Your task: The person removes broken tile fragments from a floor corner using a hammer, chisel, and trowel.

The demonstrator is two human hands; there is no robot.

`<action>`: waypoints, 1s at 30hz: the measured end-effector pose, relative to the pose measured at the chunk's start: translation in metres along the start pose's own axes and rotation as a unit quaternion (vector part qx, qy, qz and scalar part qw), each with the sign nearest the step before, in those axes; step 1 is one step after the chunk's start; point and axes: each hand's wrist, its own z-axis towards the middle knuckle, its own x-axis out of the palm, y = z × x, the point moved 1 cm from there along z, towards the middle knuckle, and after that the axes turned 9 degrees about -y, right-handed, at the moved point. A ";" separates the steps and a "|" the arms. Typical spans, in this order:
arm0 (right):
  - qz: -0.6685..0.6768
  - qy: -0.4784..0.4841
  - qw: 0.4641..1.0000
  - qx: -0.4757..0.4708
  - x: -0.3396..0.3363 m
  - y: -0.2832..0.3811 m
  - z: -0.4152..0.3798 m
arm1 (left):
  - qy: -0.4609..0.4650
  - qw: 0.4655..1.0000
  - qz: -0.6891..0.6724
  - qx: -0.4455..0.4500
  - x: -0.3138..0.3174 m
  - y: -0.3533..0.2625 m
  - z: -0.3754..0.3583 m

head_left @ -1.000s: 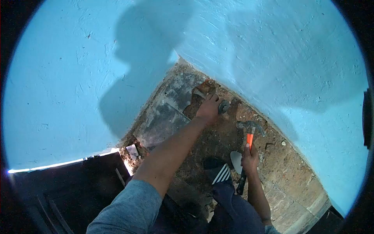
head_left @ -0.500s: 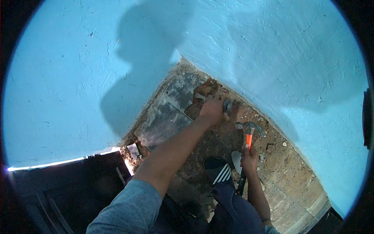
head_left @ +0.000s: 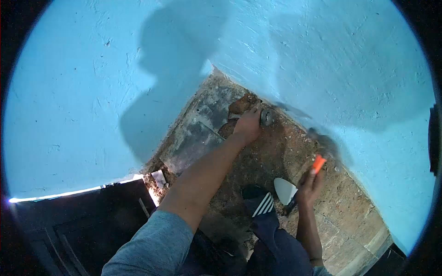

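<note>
Near the corner of the floor, my left hand (head_left: 248,125) is closed round a chisel (head_left: 267,117), whose round grey end shows to the right of the fist; its flat tip points left at the edge of the grey floor slab (head_left: 195,142). My right hand (head_left: 309,188) grips a hammer (head_left: 318,163) by its orange and black handle. The hammer head is smeared by motion, close to the right wall. Just left of my right hand, a white trowel blade (head_left: 285,190) lies on the broken, earthy floor.
Light blue walls (head_left: 83,101) meet at the corner above the floor. A sandalled foot (head_left: 261,202) with white stripes stands between my arms. A small pale fragment (head_left: 158,178) lies by the dark door (head_left: 87,225) at the lower left.
The hammer and my right hand have swung right and tilted, away from the chisel, uncovering more of the trowel blade. My left hand has shifted slightly left with the chisel.
</note>
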 end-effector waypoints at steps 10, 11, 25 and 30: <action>-0.283 0.104 0.952 -0.054 0.087 -0.009 0.017 | -0.033 0.999 -0.020 0.002 0.008 0.012 0.002; -0.283 0.123 0.951 -0.017 0.088 0.009 0.017 | -0.029 0.999 -0.025 0.006 0.009 0.015 0.003; -0.166 0.071 0.969 -0.168 0.079 0.029 0.012 | 0.000 0.998 -0.057 -0.024 -0.004 0.009 -0.002; -0.214 0.124 0.961 0.122 0.073 -0.009 0.019 | 0.019 0.999 0.024 0.013 0.004 0.010 0.005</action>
